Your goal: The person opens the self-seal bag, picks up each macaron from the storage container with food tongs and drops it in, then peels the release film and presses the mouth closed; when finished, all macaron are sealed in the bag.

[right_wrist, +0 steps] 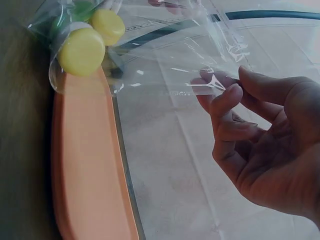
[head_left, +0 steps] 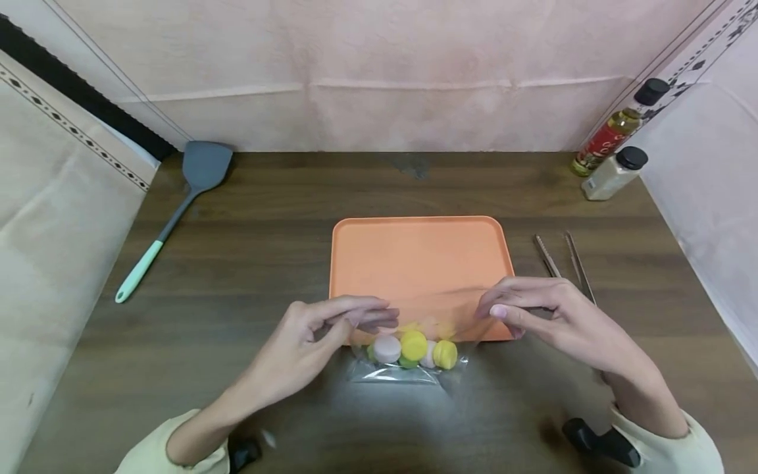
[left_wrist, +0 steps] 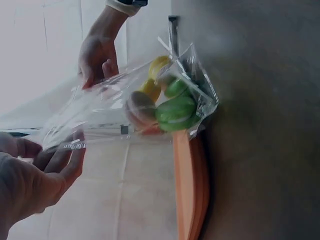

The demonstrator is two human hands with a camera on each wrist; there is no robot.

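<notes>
A clear plastic bag (head_left: 393, 375) of macarons stands at the near edge of the orange tray (head_left: 414, 263). Inside are yellow macarons (head_left: 413, 345), green macarons (left_wrist: 176, 113) and pale macarons (head_left: 387, 348). My left hand (head_left: 320, 336) pinches one side of the bag's upper edge, as the left wrist view shows. On the opposite side, my right hand (head_left: 551, 319) pinches the upper edge between thumb and fingers (right_wrist: 227, 100). The bag's upper film stretches between both hands, with the macarons gathered low in the bag.
A grey spatula (head_left: 204, 168) with a mint handle lies at the left. Metal tongs (head_left: 580, 266) lie right of the tray, partly behind my right hand. An oil bottle (head_left: 606, 139) and a black-capped jar (head_left: 612, 174) stand at the back right. Cloth walls surround the wooden table (head_left: 266, 217).
</notes>
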